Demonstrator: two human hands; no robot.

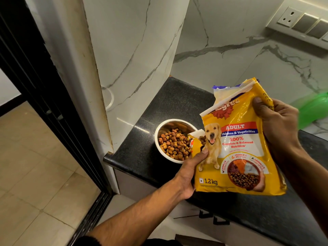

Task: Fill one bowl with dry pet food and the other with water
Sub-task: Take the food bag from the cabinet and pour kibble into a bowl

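A glossy yellow dog food bag (237,150) is held tilted above a black speckled tabletop (177,102), gripped at its lower left edge by the left hand (190,173) and pinched near its torn top by the right hand (276,121). Its long axis slopes down leftward, so the torn corner opening sits just over the right rim of a round steel bowl (174,141). The bowl, nearer the left hand, is seen heaped with brown kibble (174,145); no second bowl is seen.
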